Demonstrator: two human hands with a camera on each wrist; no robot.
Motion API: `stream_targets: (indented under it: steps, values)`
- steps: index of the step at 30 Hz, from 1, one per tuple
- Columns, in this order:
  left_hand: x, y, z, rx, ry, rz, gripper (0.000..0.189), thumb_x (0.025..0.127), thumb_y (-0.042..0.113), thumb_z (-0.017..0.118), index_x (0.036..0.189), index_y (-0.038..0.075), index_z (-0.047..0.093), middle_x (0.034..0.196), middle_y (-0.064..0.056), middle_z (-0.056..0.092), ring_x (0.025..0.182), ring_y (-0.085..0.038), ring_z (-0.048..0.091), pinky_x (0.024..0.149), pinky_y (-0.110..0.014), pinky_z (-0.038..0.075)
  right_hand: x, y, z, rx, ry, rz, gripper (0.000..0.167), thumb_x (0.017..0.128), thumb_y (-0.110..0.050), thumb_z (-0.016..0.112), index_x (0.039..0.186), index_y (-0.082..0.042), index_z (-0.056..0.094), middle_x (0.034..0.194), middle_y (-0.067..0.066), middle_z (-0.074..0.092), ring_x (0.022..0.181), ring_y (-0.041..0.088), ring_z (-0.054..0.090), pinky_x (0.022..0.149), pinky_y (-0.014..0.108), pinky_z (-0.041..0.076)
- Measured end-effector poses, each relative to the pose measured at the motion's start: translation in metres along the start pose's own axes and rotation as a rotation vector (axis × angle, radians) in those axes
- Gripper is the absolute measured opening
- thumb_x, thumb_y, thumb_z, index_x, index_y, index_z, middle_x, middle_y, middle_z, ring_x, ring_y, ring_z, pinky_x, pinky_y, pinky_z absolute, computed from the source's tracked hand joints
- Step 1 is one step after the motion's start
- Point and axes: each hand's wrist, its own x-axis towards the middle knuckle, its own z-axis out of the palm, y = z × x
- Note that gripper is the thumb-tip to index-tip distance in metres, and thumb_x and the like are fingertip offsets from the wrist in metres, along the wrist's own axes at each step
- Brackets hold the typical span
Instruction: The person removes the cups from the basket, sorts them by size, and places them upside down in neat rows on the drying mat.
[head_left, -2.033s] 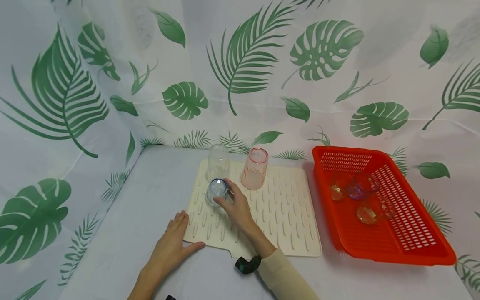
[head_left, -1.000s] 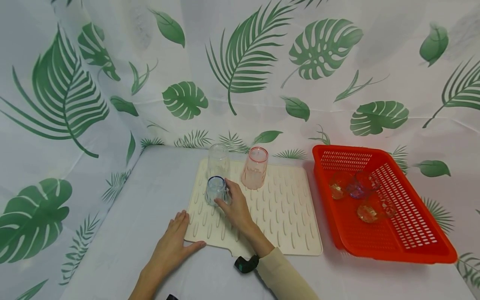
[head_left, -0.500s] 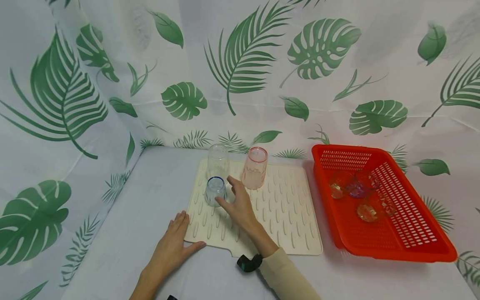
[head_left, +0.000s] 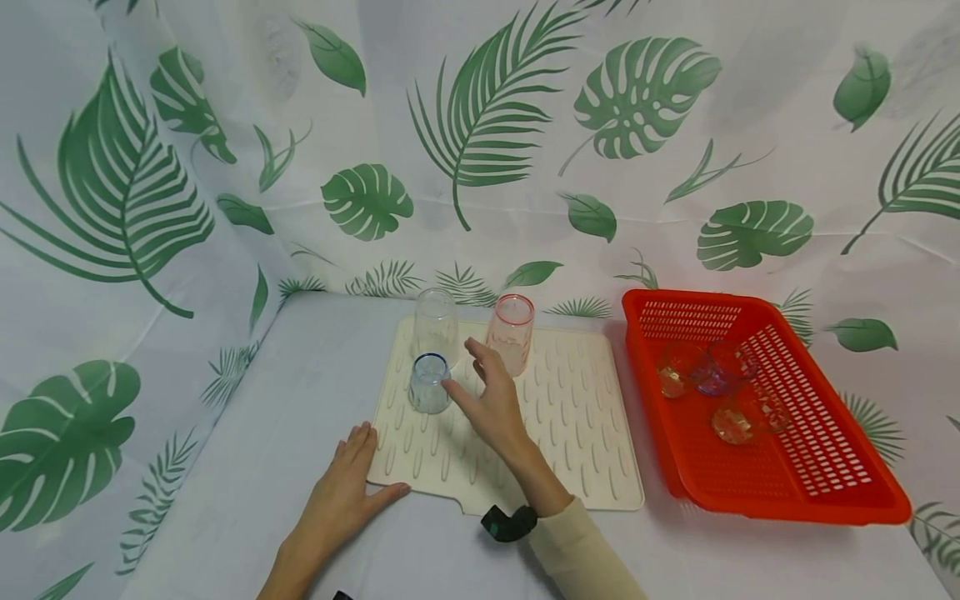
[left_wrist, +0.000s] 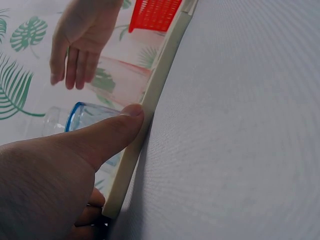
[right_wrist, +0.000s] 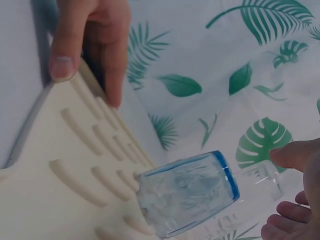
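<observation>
A short clear glass with a blue rim (head_left: 430, 390) stands upright on the cream ridged mat (head_left: 562, 425). Just right of it, my right hand (head_left: 497, 408) hovers with thumb and fingers spread, holding nothing; the right wrist view shows it apart from the glass (right_wrist: 185, 192). Behind the blue-rimmed glass is a taller clear glass (head_left: 436, 317). A pink glass with a red rim (head_left: 513, 329) stands to its right, partly covered by my fingers. My left hand (head_left: 341, 475) lies at the mat's front left corner, its thumb (left_wrist: 112, 135) on the mat's edge.
A red perforated basket (head_left: 675, 471) stands right of the mat. Inside it lie several tinted glasses, one purple (head_left: 716, 375) and one yellowish (head_left: 735, 423). A leaf-patterned cloth (head_left: 510, 217) hangs behind the white table (head_left: 300, 358).
My right hand has let go of the blue-rimmed glass and moved off to the right, its fingers opening. The glass was tilted earlier and is now upright. My left hand has stayed put.
</observation>
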Motion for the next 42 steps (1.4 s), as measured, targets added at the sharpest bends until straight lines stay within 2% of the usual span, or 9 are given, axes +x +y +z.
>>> stream_targets:
  steps: [8,19,23,32,35,39,42]
  values:
    - [0.0,-0.003,0.001,-0.001,0.016,0.015,0.1,0.082,0.055,0.076,0.149,-0.01,0.038,0.157,-0.029,0.035,0.149,-0.043,0.03,0.122,-0.057,0.028,0.0,-0.011,-0.006,-0.001,0.006,-0.032,0.064,0.089,-0.009,0.075,0.145,0.002,0.046,0.146,0.02,0.051,0.14,0.032,0.049,0.116,0.039,0.043]
    - [0.0,0.0,0.001,-0.006,0.004,0.005,0.1,0.083,0.055,0.076,0.149,-0.009,0.038,0.158,-0.028,0.035,0.15,-0.042,0.029,0.123,-0.056,0.027,-0.004,-0.025,-0.022,-0.077,0.034,-0.082,0.062,0.087,-0.007,0.077,0.142,0.002,0.049,0.139,0.02,0.054,0.134,0.033,0.054,0.113,0.04,0.045]
    - [0.0,0.001,0.0,-0.008,0.004,-0.003,0.099,0.083,0.055,0.075,0.149,-0.008,0.038,0.159,-0.027,0.035,0.15,-0.042,0.029,0.123,-0.056,0.027,-0.004,-0.029,-0.033,-0.099,0.066,-0.109,0.061,0.086,-0.006,0.077,0.14,0.004,0.05,0.137,0.022,0.056,0.132,0.034,0.055,0.113,0.042,0.046]
    - [-0.002,-0.002,0.001,-0.006,0.003,-0.007,0.101,0.082,0.056,0.075,0.15,-0.008,0.037,0.159,-0.026,0.033,0.151,-0.041,0.028,0.124,-0.055,0.026,-0.006,-0.039,-0.069,-0.142,0.138,-0.091,0.063,0.086,-0.007,0.078,0.143,0.0,0.05,0.142,0.016,0.056,0.135,0.031,0.053,0.114,0.043,0.043]
    - [-0.002,-0.002,0.002,-0.011,0.006,-0.006,0.101,0.082,0.057,0.075,0.15,-0.008,0.037,0.159,-0.026,0.033,0.151,-0.041,0.028,0.124,-0.055,0.026,-0.005,-0.042,-0.082,-0.16,0.178,-0.105,0.062,0.086,-0.005,0.078,0.141,0.002,0.051,0.141,0.017,0.057,0.134,0.031,0.054,0.114,0.039,0.043]
    - [-0.002,-0.002,0.002,-0.012,0.002,-0.007,0.101,0.083,0.058,0.074,0.15,-0.008,0.037,0.16,-0.025,0.033,0.151,-0.041,0.027,0.124,-0.055,0.026,-0.006,-0.045,-0.098,-0.227,0.234,-0.12,0.06,0.085,-0.006,0.078,0.14,0.002,0.053,0.14,0.017,0.058,0.13,0.032,0.056,0.113,0.023,0.041]
    - [-0.001,-0.001,0.001,-0.007,0.001,-0.009,0.102,0.083,0.059,0.074,0.151,-0.008,0.036,0.159,-0.026,0.033,0.151,-0.041,0.028,0.123,-0.055,0.026,-0.007,-0.049,-0.11,-0.285,0.286,-0.133,0.062,0.085,-0.008,0.079,0.14,0.0,0.054,0.141,0.016,0.059,0.13,0.031,0.057,0.112,0.02,0.04]
